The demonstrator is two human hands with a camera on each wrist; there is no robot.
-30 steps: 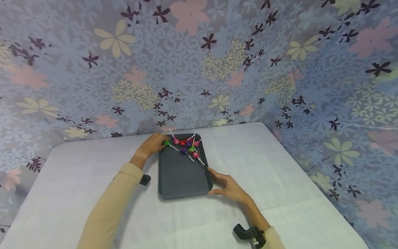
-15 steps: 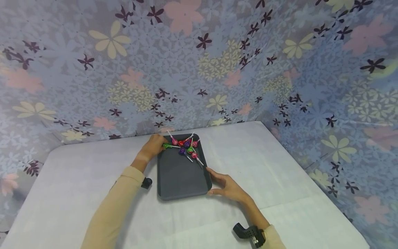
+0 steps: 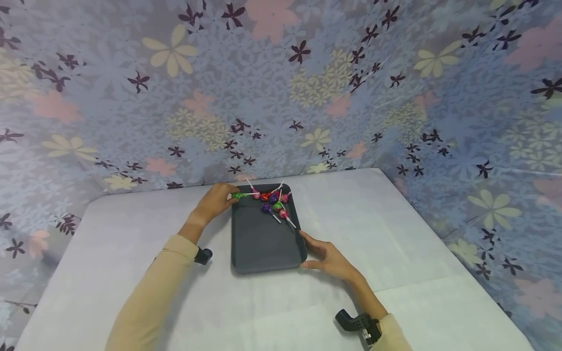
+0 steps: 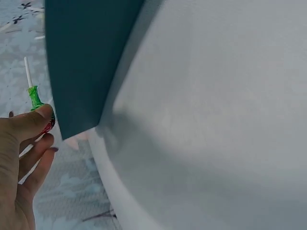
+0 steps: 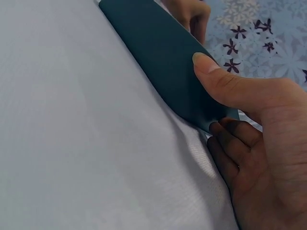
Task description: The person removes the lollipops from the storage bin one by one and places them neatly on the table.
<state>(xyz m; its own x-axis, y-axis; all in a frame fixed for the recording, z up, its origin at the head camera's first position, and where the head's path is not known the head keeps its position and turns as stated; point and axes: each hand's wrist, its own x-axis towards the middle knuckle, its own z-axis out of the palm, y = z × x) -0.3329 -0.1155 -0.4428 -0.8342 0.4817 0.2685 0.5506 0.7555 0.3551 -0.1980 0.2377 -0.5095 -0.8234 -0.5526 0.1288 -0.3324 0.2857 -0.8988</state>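
Observation:
In the head view my left hand (image 3: 216,201) is at the far left corner of a dark grey tray (image 3: 268,246). Its thumb and fingers pinch a green-wrapped lollipop (image 3: 238,195), whose white stick points right, over the tray. Up close in the left wrist view, the lollipop (image 4: 35,98) shows a green wrapper with a red part beside the tray's outer wall (image 4: 86,62). My right hand (image 3: 330,261) holds the tray's near right corner, with the thumb (image 5: 216,76) on one wall and the fingers curled at the other. Several more lollipops (image 3: 277,206) lie inside at the far end.
A white cloth covers the table (image 3: 373,229) under the tray. Flower-patterned fabric (image 3: 272,97) rises behind the table and along its right side. Black wrist cameras are strapped on both wrists, the right one (image 3: 357,321) near the front.
The lollipop in my left hand has swung from slanting down-right to roughly level, and that hand has shifted slightly. My right hand stays at the tray corner. The head view has moved a little.

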